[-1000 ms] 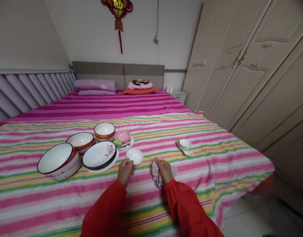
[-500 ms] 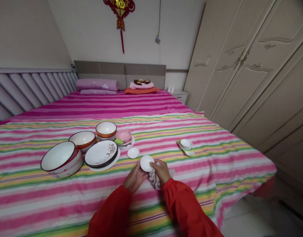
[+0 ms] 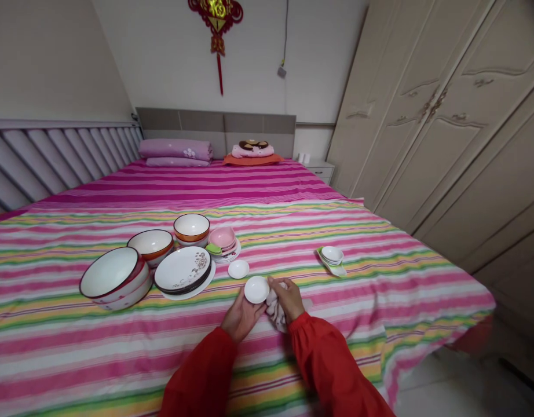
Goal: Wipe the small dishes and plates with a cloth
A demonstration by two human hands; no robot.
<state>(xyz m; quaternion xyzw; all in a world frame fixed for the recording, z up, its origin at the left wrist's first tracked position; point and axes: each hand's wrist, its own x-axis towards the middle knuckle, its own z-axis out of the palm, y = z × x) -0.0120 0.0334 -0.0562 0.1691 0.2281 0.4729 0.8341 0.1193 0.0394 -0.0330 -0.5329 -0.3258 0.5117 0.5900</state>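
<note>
Across the lower frame we have the striped bed (image 3: 423,278), bowl stack (image 3: 119,289) at left, patterned plates (image 3: 178,271) to its right. Just below centre, our right hand (image 3: 292,299) is closed on a crumpled cloth (image 3: 275,314), close against the small white dish (image 3: 256,289) that our partly curled left hand (image 3: 241,318) supports. We judge the step as working cloth and dish together, which next calls for a steady left-hand hold.
</note>
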